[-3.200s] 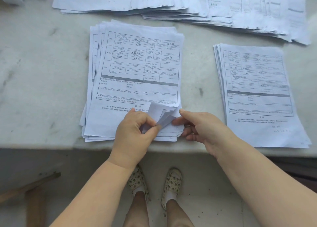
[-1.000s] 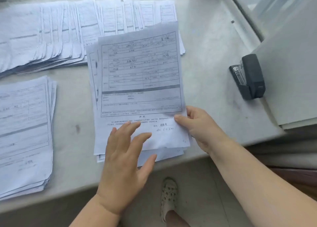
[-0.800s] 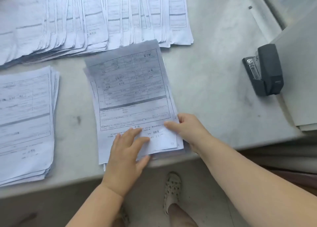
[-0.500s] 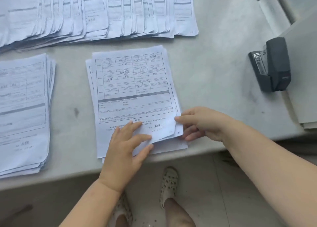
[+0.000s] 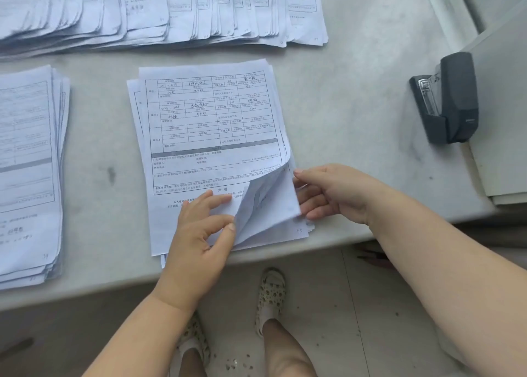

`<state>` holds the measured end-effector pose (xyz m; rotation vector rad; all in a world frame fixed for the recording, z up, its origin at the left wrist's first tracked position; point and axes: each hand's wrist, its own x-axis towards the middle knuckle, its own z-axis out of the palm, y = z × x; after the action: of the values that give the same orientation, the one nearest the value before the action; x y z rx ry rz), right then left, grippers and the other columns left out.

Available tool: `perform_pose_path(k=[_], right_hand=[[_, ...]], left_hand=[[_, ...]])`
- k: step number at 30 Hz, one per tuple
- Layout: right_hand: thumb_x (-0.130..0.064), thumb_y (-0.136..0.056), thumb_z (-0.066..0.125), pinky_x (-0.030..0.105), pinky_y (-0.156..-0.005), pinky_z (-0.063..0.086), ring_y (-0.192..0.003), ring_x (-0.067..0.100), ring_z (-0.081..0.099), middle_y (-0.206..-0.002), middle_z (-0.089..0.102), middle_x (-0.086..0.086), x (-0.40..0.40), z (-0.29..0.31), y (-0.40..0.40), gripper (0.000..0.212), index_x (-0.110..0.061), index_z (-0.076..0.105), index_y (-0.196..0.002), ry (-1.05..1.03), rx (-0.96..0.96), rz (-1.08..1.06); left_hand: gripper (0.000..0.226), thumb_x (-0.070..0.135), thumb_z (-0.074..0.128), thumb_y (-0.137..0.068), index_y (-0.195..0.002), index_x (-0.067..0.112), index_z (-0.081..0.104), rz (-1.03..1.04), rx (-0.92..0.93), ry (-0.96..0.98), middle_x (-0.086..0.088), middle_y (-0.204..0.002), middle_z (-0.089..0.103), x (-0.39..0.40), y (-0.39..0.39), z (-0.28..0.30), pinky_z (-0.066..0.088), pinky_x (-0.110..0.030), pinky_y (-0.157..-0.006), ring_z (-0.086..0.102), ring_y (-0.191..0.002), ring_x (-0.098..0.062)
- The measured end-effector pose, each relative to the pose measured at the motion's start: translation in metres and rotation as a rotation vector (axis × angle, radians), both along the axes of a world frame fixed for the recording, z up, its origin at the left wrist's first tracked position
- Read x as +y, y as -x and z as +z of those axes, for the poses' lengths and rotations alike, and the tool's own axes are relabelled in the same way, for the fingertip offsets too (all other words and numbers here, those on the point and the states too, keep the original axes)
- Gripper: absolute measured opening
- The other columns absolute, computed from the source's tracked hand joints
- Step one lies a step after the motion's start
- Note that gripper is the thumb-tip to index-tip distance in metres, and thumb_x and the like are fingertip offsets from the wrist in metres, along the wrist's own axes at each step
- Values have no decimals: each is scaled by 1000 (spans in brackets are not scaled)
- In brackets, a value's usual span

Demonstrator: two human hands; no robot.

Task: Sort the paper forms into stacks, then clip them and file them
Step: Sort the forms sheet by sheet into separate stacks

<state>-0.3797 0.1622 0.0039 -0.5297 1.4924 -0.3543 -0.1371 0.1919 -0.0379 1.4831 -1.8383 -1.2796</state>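
A stack of printed paper forms point(image 5: 211, 137) lies on the grey table point(image 5: 342, 105) near its front edge. My left hand point(image 5: 199, 234) presses on the stack's lower part with its fingers spread, and its thumb sits against the fold of the raised sheets. My right hand point(image 5: 333, 194) pinches the lower right corner of the top few sheets, which is curled up and over so their blank backs show. A dark grey stapler point(image 5: 447, 100) stands to the right, apart from both hands.
A second stack of forms point(image 5: 28, 162) lies at the left. Several overlapping sets of forms point(image 5: 171, 5) run along the back. Flat grey boards point(image 5: 502, 105) sit at the far right beside the stapler. The table edge passes just below my hands.
The stack has been set flat on the table and squared. My right hand has since lifted the lower right corner of the top sheets, while my left hand stays on the stack.
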Motion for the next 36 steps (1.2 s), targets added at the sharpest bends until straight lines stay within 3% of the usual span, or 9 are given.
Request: perform_pose_path(k=[9,12,15,21,24,27,30,32,36], right_hand=[[-11,-86,69,22,-54,49,-57,14,59,-69,67,5,3,-1,7,7,-11,64,-82,112,218,166],[-14,-84,72,22,-51,41,-50,13,48,-57,54,-2,2,-3,6,23,-15,54,-69,198,375,220],[-24,-90,66,20,-47,36,-46,12,43,-56,53,-2,1,-3,9,25,-16,54,-68,242,367,92],[-35,-95,58,18,-44,34,-42,9,39,-54,48,-3,-2,-3,8,34,-15,57,-67,277,355,45],[-35,-96,55,21,-46,33,-43,12,39,-53,48,-2,-3,-4,8,36,-14,56,-67,263,364,38],[-35,-98,51,24,-48,33,-43,13,39,-53,49,-2,-6,-1,8,37,-14,57,-69,270,367,-31],[-34,-99,51,24,-49,33,-42,13,40,-53,49,-1,-9,8,1,35,-14,57,-70,310,390,-95],[-30,-98,52,22,-48,35,-43,12,41,-54,50,-1,-11,15,-15,32,-14,58,-71,372,434,-90],[-25,-97,54,19,-50,42,-49,11,53,-60,60,-1,-16,31,-77,24,-14,63,-78,391,325,-36]], left_hand=[[15,37,58,-81,-66,38,62,41,-42,34,28,-121,53,1,3,-6,4,-12,-114,30,-131,13],[5,34,64,-76,-72,34,63,69,-37,29,32,-117,54,0,3,-6,11,-28,-119,34,-132,4],[19,32,75,-75,-67,37,59,106,-22,23,27,-111,57,-1,6,-6,24,-50,-113,38,-127,5],[43,39,38,-94,-55,22,39,140,16,161,10,-73,43,-3,14,-2,34,-42,-86,43,-80,-1],[50,48,26,-98,-79,31,69,97,25,118,11,-97,53,-1,14,-3,29,-44,-101,44,-106,-2],[49,65,19,-89,-94,53,67,-97,-170,74,15,-130,42,1,13,2,-2,-38,-116,18,-139,-8],[59,69,15,-80,-97,50,69,-183,-267,35,17,-143,30,-1,14,8,-19,-26,-113,-1,-141,0],[59,66,18,-82,-103,45,69,-226,-238,80,13,-147,32,-4,10,13,-19,-23,-113,-1,-143,-3],[27,30,46,-92,-104,25,70,-106,-50,322,2,-130,56,-7,-35,26,8,-30,-118,31,-138,-18]])
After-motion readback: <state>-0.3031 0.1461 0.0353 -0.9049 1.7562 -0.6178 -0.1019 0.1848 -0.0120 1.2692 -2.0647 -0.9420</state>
